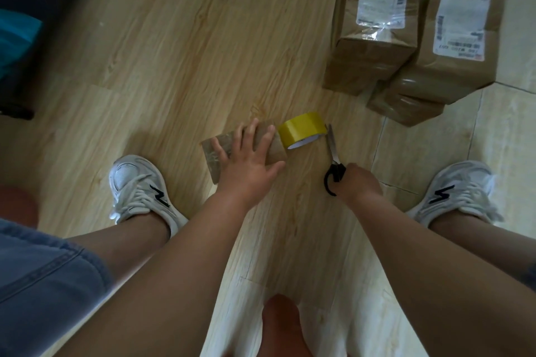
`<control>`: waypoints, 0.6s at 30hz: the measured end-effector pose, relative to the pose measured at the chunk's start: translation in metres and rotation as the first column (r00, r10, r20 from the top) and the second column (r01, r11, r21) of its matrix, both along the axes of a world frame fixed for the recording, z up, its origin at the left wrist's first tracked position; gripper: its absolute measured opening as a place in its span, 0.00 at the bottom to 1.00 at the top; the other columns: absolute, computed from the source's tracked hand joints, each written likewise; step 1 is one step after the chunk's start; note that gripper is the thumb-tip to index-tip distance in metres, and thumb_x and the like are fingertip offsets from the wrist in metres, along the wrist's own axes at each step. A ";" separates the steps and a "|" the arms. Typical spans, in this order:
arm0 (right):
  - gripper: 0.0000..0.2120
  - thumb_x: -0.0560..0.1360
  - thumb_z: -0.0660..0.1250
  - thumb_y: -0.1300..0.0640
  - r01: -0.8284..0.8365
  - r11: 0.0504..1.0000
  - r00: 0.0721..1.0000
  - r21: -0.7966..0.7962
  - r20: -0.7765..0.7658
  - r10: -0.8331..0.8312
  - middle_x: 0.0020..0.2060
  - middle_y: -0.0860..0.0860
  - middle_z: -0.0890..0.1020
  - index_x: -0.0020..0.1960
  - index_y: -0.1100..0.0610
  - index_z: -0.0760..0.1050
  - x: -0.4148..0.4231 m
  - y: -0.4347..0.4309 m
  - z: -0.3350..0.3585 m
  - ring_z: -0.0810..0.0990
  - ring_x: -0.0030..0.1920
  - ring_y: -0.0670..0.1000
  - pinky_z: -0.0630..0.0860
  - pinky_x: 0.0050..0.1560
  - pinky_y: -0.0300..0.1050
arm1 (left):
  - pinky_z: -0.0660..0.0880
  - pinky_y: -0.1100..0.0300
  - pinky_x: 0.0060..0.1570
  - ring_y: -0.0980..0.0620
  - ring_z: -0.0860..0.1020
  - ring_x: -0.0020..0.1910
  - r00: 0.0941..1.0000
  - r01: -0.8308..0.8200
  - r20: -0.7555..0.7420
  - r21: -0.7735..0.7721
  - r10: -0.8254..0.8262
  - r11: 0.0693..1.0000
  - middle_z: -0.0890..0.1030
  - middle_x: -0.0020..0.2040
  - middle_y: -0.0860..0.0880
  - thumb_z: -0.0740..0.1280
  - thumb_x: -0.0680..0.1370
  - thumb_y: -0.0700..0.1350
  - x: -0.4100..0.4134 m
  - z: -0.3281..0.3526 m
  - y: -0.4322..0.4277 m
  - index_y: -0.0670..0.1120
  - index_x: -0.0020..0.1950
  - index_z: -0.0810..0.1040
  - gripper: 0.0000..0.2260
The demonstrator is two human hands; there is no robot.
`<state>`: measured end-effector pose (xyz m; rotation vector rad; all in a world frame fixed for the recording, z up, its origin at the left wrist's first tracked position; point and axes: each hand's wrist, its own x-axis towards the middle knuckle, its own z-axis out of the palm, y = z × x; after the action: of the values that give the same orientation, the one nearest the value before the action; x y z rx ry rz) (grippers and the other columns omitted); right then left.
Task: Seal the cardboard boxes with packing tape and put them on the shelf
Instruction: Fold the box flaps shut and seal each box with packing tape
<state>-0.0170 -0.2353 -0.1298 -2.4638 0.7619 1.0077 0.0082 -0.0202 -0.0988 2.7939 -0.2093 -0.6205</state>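
Observation:
A small cardboard box [216, 153] lies on the wooden floor between my feet. My left hand [246, 158] presses flat on its top with fingers spread. A yellow roll of packing tape [301, 129] stands against the box's right end. My right hand [359, 182] grips the black handles of scissors [333, 148], whose blades point up toward the roll's right edge.
Three more cardboard boxes stand at the upper right: a tall one [374, 20] and another [452, 38] with white shipping labels, a low one [403, 109] in front. My white sneakers [139, 188] [458, 191] flank the work spot. Dark furniture [34, 9] fills the upper left.

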 end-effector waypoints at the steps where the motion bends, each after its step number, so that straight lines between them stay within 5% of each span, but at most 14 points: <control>1: 0.15 0.82 0.61 0.48 0.017 1.000 1.000 0.012 -0.024 -0.017 0.38 0.52 0.75 0.50 0.61 0.71 0.004 0.000 0.003 0.75 0.39 0.52 0.68 0.37 0.44 | 0.30 0.34 0.71 0.52 0.36 0.79 1.000 -0.003 -0.012 -0.010 0.003 1.000 0.41 0.81 0.53 0.55 0.81 0.63 -0.001 0.001 0.001 0.60 0.80 0.46 0.31; 5: 0.11 0.80 0.64 0.54 0.152 0.980 0.981 0.129 -0.141 -0.133 0.35 0.52 0.72 0.44 0.60 0.71 0.016 -0.004 0.018 0.72 0.33 0.49 0.65 0.28 0.41 | 0.32 0.34 0.72 0.52 0.36 0.79 0.999 0.013 -0.044 0.010 -0.013 1.000 0.40 0.81 0.53 0.55 0.83 0.57 -0.002 0.008 0.000 0.60 0.81 0.46 0.29; 8: 0.05 0.77 0.67 0.61 0.242 0.929 0.964 0.281 0.039 -0.263 0.36 0.55 0.77 0.44 0.61 0.74 0.012 -0.007 0.028 0.76 0.39 0.55 0.70 0.36 0.43 | 0.35 0.34 0.73 0.52 0.39 0.80 0.999 0.025 -0.043 0.028 -0.024 0.999 0.42 0.82 0.54 0.58 0.82 0.57 -0.003 0.016 0.001 0.59 0.81 0.48 0.30; 13: 0.12 0.74 0.75 0.51 0.218 0.842 0.935 0.493 0.142 -0.325 0.33 0.54 0.79 0.45 0.60 0.80 0.009 -0.004 0.055 0.75 0.34 0.51 0.71 0.36 0.44 | 0.44 0.34 0.74 0.52 0.46 0.80 1.000 0.007 -0.016 0.032 -0.006 0.999 0.49 0.82 0.54 0.65 0.80 0.54 -0.004 0.022 0.003 0.55 0.80 0.55 0.32; 18: 0.11 0.71 0.77 0.50 0.074 0.798 0.988 0.598 0.064 -0.140 0.35 0.54 0.80 0.44 0.58 0.83 0.003 -0.008 0.083 0.72 0.32 0.49 0.69 0.36 0.41 | 0.48 0.34 0.74 0.52 0.47 0.80 0.998 -0.007 -0.059 0.048 0.010 0.999 0.49 0.82 0.53 0.67 0.79 0.52 -0.003 0.028 0.007 0.55 0.80 0.54 0.33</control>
<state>-0.0142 -0.2435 -0.0464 -1.8843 0.4484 0.8939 0.0048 -0.0136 -0.0710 2.8156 -0.1730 -0.7149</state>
